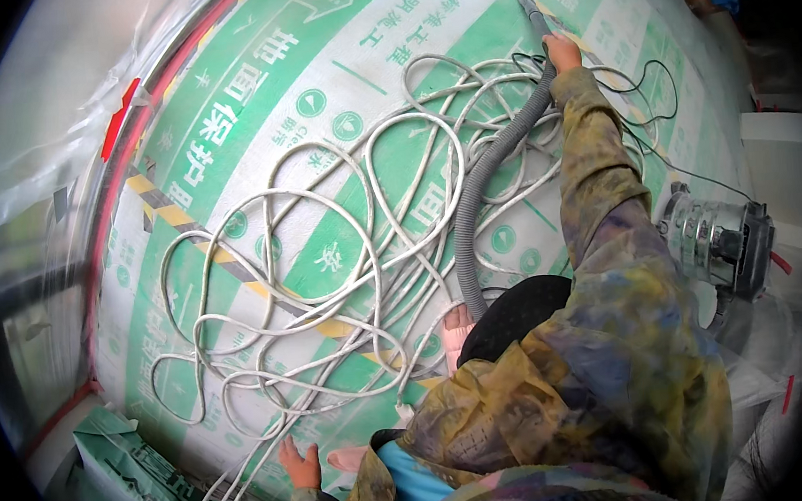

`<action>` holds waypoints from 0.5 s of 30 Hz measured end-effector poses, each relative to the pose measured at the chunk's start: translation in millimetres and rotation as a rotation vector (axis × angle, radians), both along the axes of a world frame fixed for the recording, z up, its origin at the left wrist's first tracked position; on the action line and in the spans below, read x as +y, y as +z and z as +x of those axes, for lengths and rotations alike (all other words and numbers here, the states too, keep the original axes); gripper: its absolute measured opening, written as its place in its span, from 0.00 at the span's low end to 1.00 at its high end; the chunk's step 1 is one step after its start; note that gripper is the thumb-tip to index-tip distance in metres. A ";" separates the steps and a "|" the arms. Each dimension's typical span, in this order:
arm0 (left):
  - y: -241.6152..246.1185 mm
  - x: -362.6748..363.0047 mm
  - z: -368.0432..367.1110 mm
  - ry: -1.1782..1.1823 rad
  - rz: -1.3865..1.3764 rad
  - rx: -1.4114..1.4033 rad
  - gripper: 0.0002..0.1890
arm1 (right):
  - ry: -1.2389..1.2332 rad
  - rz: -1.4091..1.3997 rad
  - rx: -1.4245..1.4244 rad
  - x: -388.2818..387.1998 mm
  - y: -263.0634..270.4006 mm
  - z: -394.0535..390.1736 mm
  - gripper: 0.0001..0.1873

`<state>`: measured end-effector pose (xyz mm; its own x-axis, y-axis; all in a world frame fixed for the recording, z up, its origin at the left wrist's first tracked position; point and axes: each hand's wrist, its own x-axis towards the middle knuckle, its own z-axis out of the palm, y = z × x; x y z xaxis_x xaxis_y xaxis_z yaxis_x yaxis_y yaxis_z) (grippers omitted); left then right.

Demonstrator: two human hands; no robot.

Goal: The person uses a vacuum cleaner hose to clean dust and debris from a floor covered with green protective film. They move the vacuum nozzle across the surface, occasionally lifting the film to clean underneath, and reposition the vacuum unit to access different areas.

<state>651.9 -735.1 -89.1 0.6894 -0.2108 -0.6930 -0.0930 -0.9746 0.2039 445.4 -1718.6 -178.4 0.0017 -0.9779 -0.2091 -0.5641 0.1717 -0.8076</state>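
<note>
My right hand [563, 51], on an outstretched arm in a stained sleeve, is closed around the grey corrugated vacuum hose [466, 245] near its upper end. Beyond the hand a narrower grey tube [529, 6] runs to the top of the view. The hose curves down to a black round object [516, 319] beside my body. My left hand [300, 465] is low in the view with fingers spread, holding nothing, close to strands of a white cable [326, 193]. That cable lies in loose, tangled loops over the printed green and white floor protection sheet [272, 140].
A metal-bodied work lamp or motor unit [714, 240] with a thin dark cord stands at the right. Green printed bags [140, 476] lie at lower left. Clear plastic sheeting [21, 181] covers the left side. Yellow and black tape [232, 264] crosses the floor. A pink slipper [456, 345] shows beside the hose.
</note>
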 end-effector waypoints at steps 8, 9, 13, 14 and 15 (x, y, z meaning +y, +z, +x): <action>-9.5 7.0 -8.7 0.022 0.001 0.064 0.38 | 0.223 -0.145 0.201 -52.6 -18.9 75.0 0.21; -8.5 8.2 -10.3 -0.001 -0.012 0.063 0.38 | 0.242 -0.192 0.294 -53.9 -23.2 65.4 0.21; -2.1 8.6 -15.9 0.007 -0.038 0.075 0.38 | 0.048 0.016 0.220 -46.6 -30.6 -37.9 0.19; -1.0 7.8 -16.1 0.018 -0.068 0.072 0.38 | -0.037 0.007 0.092 -36.7 -35.9 -73.2 0.19; 0.2 7.6 -16.4 0.015 -0.040 0.098 0.38 | 0.022 -0.034 0.137 -26.0 -38.1 -110.5 0.18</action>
<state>635.5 -727.4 -88.9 0.6224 -0.2296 -0.7483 -0.0561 -0.9666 0.2499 335.0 -1744.6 -216.5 -0.0035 -0.9844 -0.1759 -0.6726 0.1325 -0.7281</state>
